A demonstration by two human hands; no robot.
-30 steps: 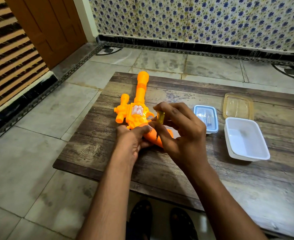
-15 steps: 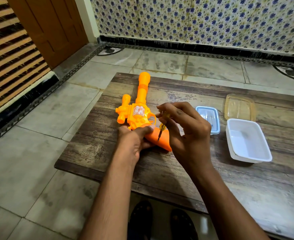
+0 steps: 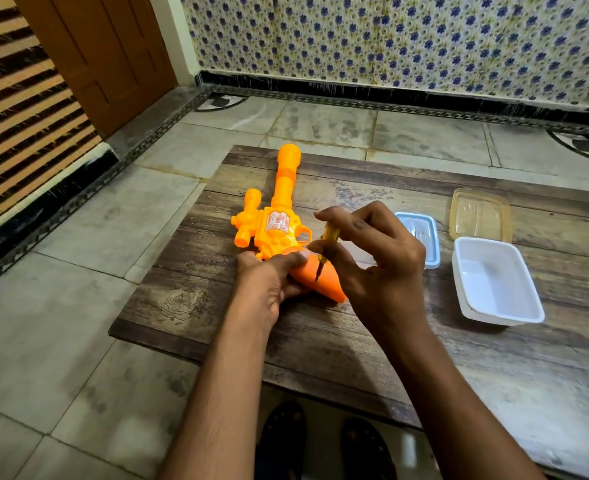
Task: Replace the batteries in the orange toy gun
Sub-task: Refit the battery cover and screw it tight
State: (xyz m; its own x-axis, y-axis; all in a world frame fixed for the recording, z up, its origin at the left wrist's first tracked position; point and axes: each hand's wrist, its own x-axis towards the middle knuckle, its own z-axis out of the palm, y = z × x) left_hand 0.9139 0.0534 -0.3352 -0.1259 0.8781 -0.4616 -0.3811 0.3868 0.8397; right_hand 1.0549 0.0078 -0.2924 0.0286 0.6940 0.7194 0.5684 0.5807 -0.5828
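Orange toy gun (image 3: 275,226) is lying flat on the wooden worktop (image 3: 372,341), barrel pointing away. Left hand (image 3: 269,284) has its fingers curled round the grip end, pinning it down. Right hand (image 3: 372,265) is pinching a small yellow-handled screwdriver (image 3: 326,249) between thumb and fingertips, other fingers fanned out loose, tip down on the grip just past the left fingers. Off to the far side of the right fingers: a blue-rimmed lid (image 3: 419,237), a clear yellowish lid (image 3: 480,214), and a white tub (image 3: 494,282).
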